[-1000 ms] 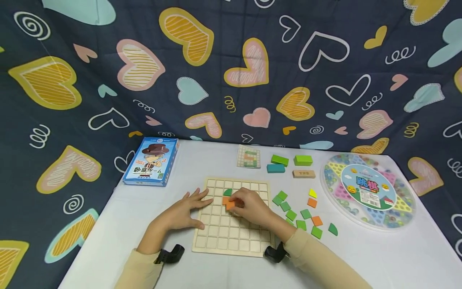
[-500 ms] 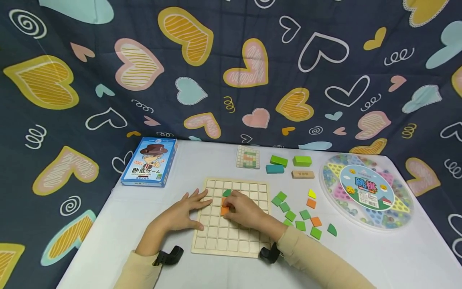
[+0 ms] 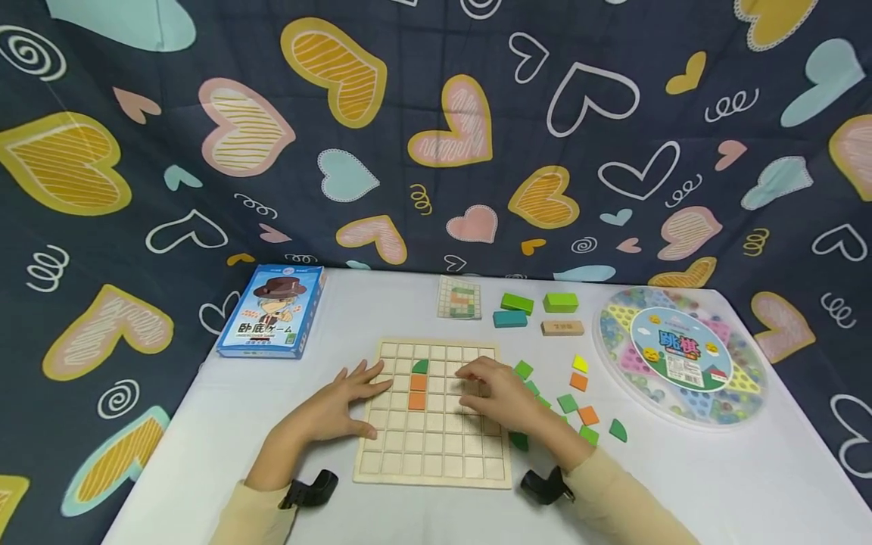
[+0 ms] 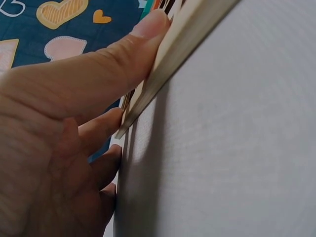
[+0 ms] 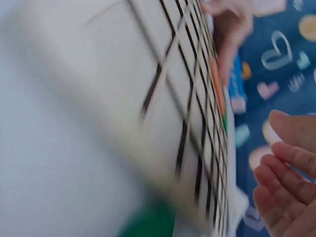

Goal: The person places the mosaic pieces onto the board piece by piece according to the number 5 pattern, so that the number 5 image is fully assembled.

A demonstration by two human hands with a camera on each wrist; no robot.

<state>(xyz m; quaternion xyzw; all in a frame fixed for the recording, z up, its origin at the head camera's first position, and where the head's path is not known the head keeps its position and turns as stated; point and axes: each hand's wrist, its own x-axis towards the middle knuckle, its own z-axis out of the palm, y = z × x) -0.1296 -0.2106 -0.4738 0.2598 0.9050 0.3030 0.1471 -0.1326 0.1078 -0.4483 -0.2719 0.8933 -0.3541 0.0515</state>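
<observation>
A pale wooden grid board [image 3: 431,460] lies on the table. A green quarter-round tile [image 3: 420,366] sits in one of its cells, with two orange square tiles [image 3: 418,382] in the cells directly below. My left hand [image 3: 330,409] rests at the board's left edge, fingers spread; in the left wrist view its thumb [image 4: 113,59] touches the edge. Over the board's right side hovers my right hand [image 3: 511,397], its fingers loosely bent and nothing between them in the right wrist view. It partly hides the green tiles [image 3: 523,369] beside the board.
Loose green, orange and yellow tiles [image 3: 579,363] lie right of the board. Behind stand a pattern card [image 3: 459,297] and several blocks [image 3: 561,303]. A round marble game [image 3: 681,359] lies at the right, a blue game box [image 3: 272,310] at the left.
My right hand has let go of the second orange tile in the cell below the first and moved right, towards the loose tiles. The left hand keeps its place at the board's edge.
</observation>
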